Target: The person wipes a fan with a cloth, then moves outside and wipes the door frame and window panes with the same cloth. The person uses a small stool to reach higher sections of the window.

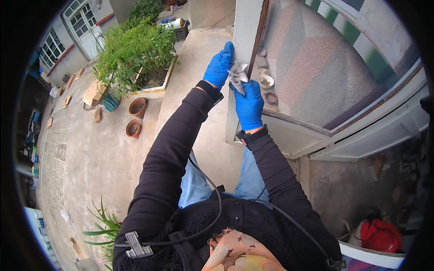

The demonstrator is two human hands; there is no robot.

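Observation:
A blue glove covers my left hand (219, 66), which is at the outer edge of a white wooden door (244, 34) with a glass pane; some of its fingers are hidden there. In my right hand (250, 105), also gloved in blue, is a crumpled greyish-white cloth or paper (238, 76). The wad touches the door's stile beside the dark brown strip bordering the glass (305, 67). Paint on the lower rail looks worn along the pane. My two hands are close together, the left one farther from my body.
Through the glass several small bowls (266, 81) and stones show on a ledge. Left of me are a planter of leafy plants (139, 54), two terracotta pots (133, 128) and a teal bucket (110, 100). A black cable (217, 196) loops across my front. A red bag (379, 235) lies lower right.

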